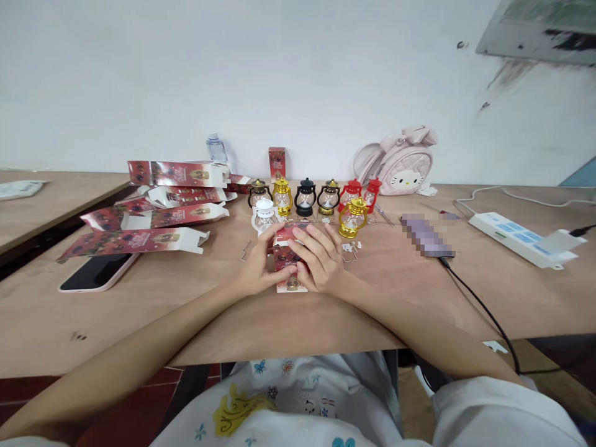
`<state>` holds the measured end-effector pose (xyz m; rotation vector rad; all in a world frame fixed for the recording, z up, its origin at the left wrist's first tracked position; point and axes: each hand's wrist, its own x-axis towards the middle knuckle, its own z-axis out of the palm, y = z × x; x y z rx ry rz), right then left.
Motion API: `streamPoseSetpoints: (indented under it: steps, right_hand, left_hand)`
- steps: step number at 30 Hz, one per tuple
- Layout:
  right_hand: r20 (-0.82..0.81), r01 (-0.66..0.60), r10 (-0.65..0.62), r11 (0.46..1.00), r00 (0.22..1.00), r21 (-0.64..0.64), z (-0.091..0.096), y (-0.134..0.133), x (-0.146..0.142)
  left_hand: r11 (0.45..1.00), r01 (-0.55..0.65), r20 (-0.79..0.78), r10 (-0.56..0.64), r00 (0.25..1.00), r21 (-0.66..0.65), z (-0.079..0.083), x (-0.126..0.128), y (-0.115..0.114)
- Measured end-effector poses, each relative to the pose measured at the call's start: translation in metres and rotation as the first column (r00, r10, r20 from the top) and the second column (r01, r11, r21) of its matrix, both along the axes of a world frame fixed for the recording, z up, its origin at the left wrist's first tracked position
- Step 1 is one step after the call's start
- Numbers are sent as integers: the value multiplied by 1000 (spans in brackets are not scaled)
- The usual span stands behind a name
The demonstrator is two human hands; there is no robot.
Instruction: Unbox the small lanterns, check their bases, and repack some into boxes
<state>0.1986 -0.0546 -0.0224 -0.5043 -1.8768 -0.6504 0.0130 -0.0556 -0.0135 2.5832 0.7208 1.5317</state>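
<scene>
A small red printed carton is between my two hands near the table's middle. My left hand grips its left side, with the thumb across the front. My right hand covers its upper right part, fingers closed round it. Just behind my left hand stands a white miniature lantern; a gold lantern stands beyond my right hand. Behind them is a row of several lanterns, among them a black one and a red one. Bent wire pieces and white bits lie near my hands.
Flattened red cartons are piled at the left over a phone. Along the wall are a clear bottle, an upright red box and a pink bag. A blurred purple device and a power strip with cables lie right.
</scene>
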Motion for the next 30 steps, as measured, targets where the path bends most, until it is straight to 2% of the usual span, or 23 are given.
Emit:
streamPoseSetpoints:
  steps: [6, 12, 16, 22, 24, 27, 30]
  right_hand:
    - [2, 0, 0, 997, 1000, 72, 4, 0, -1]
    - [-21, -101, 102, 994, 995, 38, 1, 1, 0]
    - [-20, -150, 150, 989, 988, 6, 7, 3, 2]
    - [-43, -203, 204, 979, 978, 6, 25, 2, 7]
    - [-85, -238, 233, 970, 969, -52, 32, 2, 10]
    - [-150, -283, 255, 937, 955, -207, 39, 2, 13]
    - [-205, -355, 296, 851, 933, -386, 42, 5, 14]
  left_hand:
    - [999, -17, -23, 17, 1000, 35, -4, -1, 0]
    - [976, 1, -20, 4, 1000, 220, 0, 3, 1]
    - [984, -8, -36, 14, 999, 175, 5, 3, 1]
    - [984, 48, -31, -44, 999, 170, 5, 2, 3]
    - [983, 54, -30, -49, 998, 175, 5, 2, 3]
    - [985, 56, -19, -54, 998, 163, 5, 1, 3]
    - [989, 48, -10, -47, 999, 138, 4, 1, 3]
